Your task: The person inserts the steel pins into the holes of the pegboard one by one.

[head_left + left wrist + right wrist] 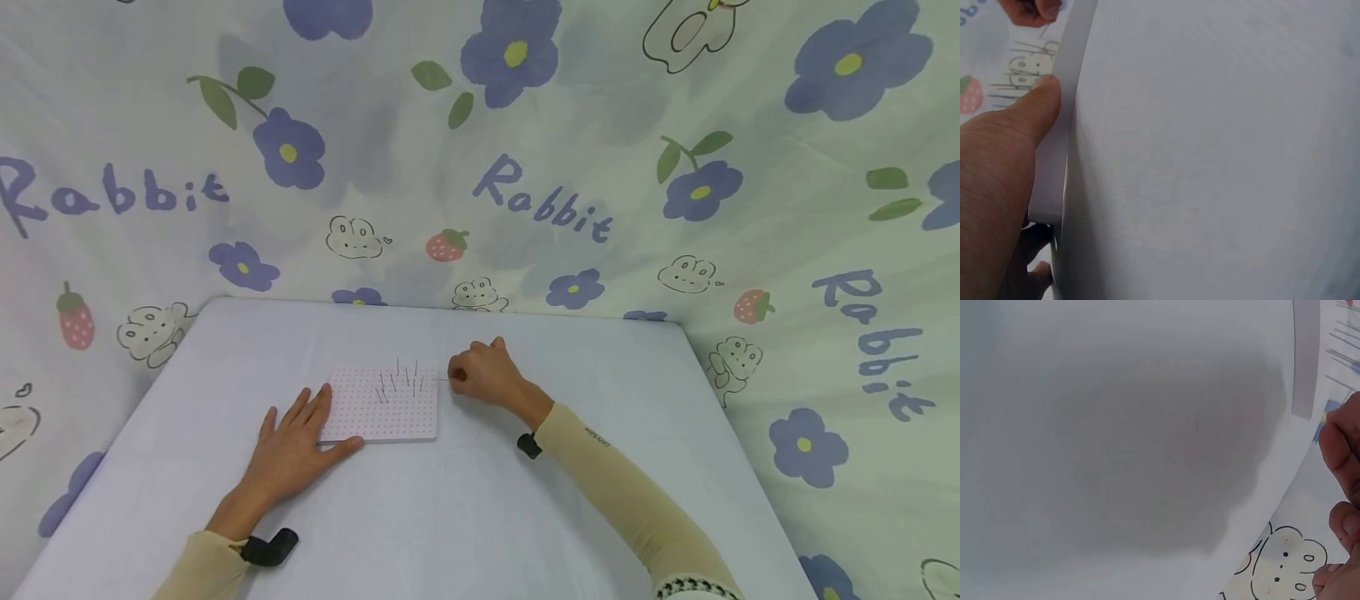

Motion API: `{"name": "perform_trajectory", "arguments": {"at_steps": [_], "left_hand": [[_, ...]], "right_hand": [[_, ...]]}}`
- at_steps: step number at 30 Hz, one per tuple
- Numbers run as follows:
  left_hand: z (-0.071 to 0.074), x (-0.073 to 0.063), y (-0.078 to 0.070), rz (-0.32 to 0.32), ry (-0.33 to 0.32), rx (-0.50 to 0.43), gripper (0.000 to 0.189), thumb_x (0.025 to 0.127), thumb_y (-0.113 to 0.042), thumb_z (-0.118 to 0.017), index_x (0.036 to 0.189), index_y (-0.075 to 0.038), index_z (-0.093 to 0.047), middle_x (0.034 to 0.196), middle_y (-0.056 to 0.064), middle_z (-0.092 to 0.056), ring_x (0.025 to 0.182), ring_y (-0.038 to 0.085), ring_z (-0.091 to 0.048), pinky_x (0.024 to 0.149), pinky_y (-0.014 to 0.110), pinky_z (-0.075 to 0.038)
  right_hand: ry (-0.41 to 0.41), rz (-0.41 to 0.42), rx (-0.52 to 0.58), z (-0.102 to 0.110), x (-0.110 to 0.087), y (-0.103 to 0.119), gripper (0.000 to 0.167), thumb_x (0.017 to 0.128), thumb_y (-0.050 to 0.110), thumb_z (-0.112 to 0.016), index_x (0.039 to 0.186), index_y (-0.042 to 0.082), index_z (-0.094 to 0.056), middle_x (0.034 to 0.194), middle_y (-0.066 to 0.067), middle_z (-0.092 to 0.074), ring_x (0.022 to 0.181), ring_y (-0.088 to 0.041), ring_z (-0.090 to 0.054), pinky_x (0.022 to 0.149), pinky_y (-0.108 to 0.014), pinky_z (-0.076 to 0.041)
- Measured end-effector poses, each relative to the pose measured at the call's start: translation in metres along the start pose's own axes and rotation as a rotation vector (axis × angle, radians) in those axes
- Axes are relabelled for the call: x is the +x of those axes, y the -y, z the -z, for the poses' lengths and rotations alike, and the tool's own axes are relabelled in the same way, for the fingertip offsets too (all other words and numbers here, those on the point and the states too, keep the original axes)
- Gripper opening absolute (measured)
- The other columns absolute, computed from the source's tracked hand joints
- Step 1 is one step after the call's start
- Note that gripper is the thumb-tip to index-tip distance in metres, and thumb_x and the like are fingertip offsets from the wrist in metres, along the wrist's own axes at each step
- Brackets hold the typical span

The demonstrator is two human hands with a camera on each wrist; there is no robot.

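Observation:
A white pegboard (360, 421) with rows of small dots lies flat on the table. Several thin metal needles (414, 382) stand in its far right part, some leaning. My left hand (292, 454) rests against the board's left side, fingers spread and straight, thumb (1044, 106) along the near edge. Just beyond the board's right edge, my right hand (486, 373) pinches a thin needle (444, 380) between thumb and index finger. Its tip points left towards the board. In the right wrist view, the curled fingers (1338, 447) appear at the right, beside the board's edge (1305, 362).
A white cloth covers the table (420, 517). Behind it hangs a patterned curtain (390, 167) with flowers, rabbits and strawberries. Black straps (272, 547) sit on both wrists.

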State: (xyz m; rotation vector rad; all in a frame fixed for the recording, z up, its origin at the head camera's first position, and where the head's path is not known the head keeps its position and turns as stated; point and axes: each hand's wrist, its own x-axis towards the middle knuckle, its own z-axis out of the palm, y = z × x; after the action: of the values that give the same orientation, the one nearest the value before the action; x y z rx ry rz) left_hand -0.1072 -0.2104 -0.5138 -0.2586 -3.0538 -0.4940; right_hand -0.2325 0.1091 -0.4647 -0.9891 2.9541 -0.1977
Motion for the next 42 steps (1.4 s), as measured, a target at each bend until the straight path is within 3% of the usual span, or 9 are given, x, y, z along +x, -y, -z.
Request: {"name": "perform_trajectory", "arguments": {"at_steps": [10,18,24,33,42], "left_hand": [[0.002,0.0,-0.001,0.003,0.012,-0.013,0.11,0.088,-0.075,-0.054,0.158,0.003,-0.02,0.16,0.026,-0.031,0.149,0.047,-0.02,0.113,0.074,-0.005],[0.001,0.0,-0.001,0.006,0.011,-0.014,0.11,0.088,-0.075,-0.054,0.158,0.003,-0.02,0.16,0.025,-0.031,0.15,0.047,-0.02,0.113,0.074,-0.004],[0.0,0.0,-0.001,0.004,0.015,-0.017,0.11,0.088,-0.075,-0.055,0.158,0.003,-0.02,0.16,0.025,-0.03,0.15,0.047,-0.02,0.113,0.074,-0.004],[-0.001,0.0,0.001,0.004,0.004,-0.011,0.111,0.088,-0.075,-0.055,0.158,0.002,-0.02,0.161,0.024,-0.03,0.15,0.046,-0.02,0.114,0.074,-0.004],[0.002,0.0,-0.001,0.006,0.009,-0.009,0.111,0.087,-0.076,-0.055,0.158,0.003,-0.021,0.16,0.025,-0.031,0.15,0.047,-0.02,0.113,0.074,-0.004]], "right_hand": [[-0.034,-0.035,0.032,-0.001,0.005,0.006,0.009,0.091,0.03,-0.066,0.097,0.025,-0.072,0.075,0.017,-0.058,0.077,-0.007,-0.05,0.077,-0.034,-0.033],[-0.037,-0.06,0.247,-0.001,0.015,0.011,0.006,0.088,0.026,-0.068,0.092,0.023,-0.07,0.077,0.018,-0.066,0.073,-0.002,-0.057,0.08,-0.036,-0.036],[-0.013,-0.048,0.308,-0.003,0.02,0.016,0.003,0.09,0.027,-0.069,0.093,0.024,-0.07,0.08,0.019,-0.068,0.076,-0.001,-0.059,0.088,-0.041,-0.038],[0.019,-0.024,0.3,-0.003,0.021,0.02,0.005,0.094,0.03,-0.068,0.096,0.027,-0.071,0.085,0.021,-0.07,0.079,0.0,-0.06,0.091,-0.044,-0.039],[0.015,-0.015,0.27,-0.008,0.022,0.02,0.005,0.095,0.031,-0.069,0.096,0.028,-0.072,0.085,0.021,-0.069,0.082,0.001,-0.06,0.085,-0.04,-0.036]]}}
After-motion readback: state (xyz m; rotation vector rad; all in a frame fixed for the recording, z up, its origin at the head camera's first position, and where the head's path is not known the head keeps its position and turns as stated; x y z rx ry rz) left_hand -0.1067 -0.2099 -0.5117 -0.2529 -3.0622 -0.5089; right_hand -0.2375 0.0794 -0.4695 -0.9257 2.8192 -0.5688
